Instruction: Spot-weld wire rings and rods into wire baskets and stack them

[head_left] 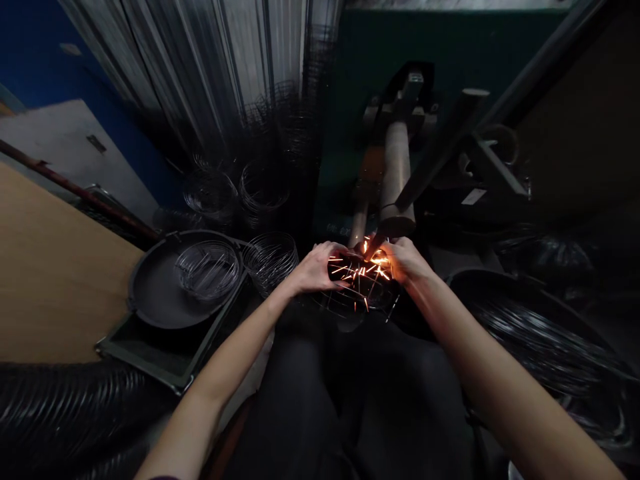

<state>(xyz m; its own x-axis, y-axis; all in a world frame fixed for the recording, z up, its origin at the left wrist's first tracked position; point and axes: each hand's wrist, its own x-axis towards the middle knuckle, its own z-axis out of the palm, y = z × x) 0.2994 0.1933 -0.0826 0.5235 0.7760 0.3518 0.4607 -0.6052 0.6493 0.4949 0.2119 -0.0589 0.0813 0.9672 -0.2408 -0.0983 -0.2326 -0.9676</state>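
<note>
At the tip of a spot-welding machine's arm (397,167), orange sparks (363,270) fly out. My left hand (320,267) is curled round the left side of a round wire frame (350,293), thumb below and fingers above. My right hand (405,260) pinches the frame's right side, close by the brightest sparks. The frame lies between both hands, under the upper arm and above my lap. Darkness and sparks hide much of its wirework, and the right fingertips are partly covered by glare.
On my left, a black round tray (155,287) on a green-edged stand (185,373) carries wire rings (209,270). A wire bundle (270,260) stands beside it, with more wire coils (263,187) behind. Many shiny wire pieces (540,333) fill a dark container at right.
</note>
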